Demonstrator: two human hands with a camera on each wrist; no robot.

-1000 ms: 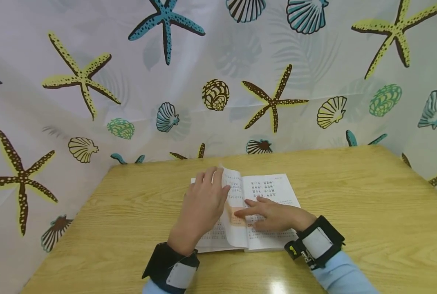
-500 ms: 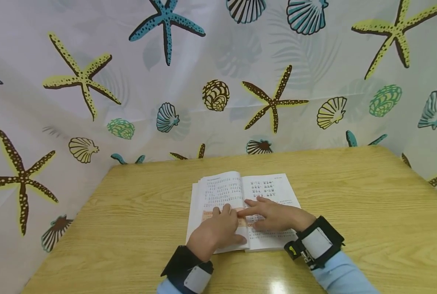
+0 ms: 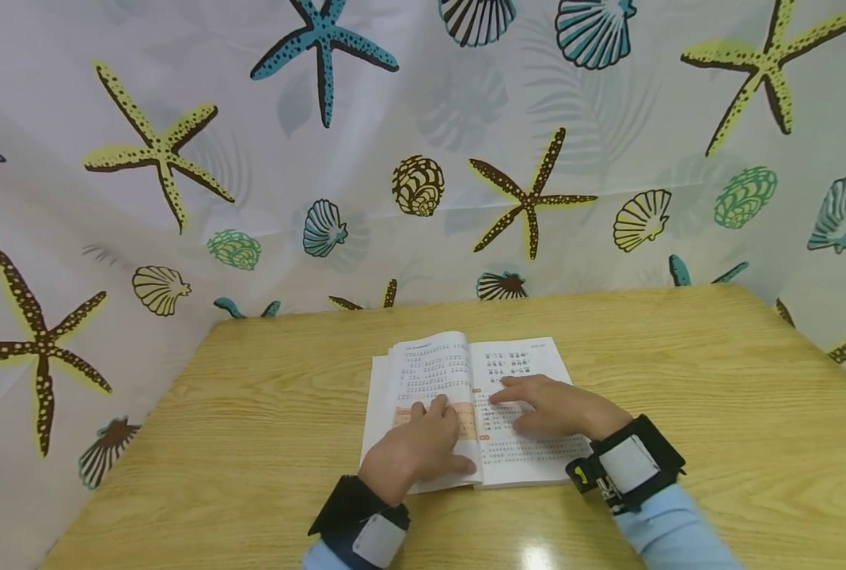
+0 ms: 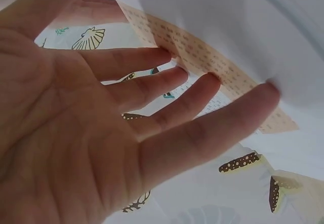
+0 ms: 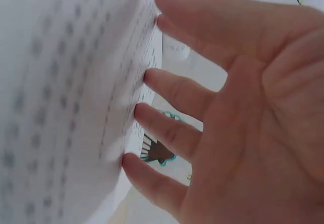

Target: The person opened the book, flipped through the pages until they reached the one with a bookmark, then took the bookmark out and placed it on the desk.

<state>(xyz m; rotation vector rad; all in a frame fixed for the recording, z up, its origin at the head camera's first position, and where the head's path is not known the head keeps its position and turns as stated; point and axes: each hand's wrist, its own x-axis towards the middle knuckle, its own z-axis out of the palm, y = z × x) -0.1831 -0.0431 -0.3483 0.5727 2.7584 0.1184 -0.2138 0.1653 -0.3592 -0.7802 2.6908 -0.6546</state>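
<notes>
An open book (image 3: 430,364) lies on the wooden table, printed with small text and an orange band low on its left page. My left hand (image 3: 419,447) rests on that left page, fingers spread and fingertips pressing near the orange band. In the left wrist view the palm of the left hand (image 4: 96,117) faces the camera, its fingertips against the page. On the right page lies my right hand (image 3: 561,408), fingers relaxed and apart. The right wrist view shows the fingertips of the right hand (image 5: 228,117) touching the printed page (image 5: 66,107).
The wooden table (image 3: 273,404) extends around the book on all sides. Behind it hangs a white cloth (image 3: 380,103) printed with starfish and shells. Black straps (image 3: 636,463) are worn on both wrists, over light blue sleeves (image 3: 686,530).
My left hand came down from the lifted left page, which now lies flatter, and settled on it. Most recently my right hand slid right, away from the book's middle fold.
</notes>
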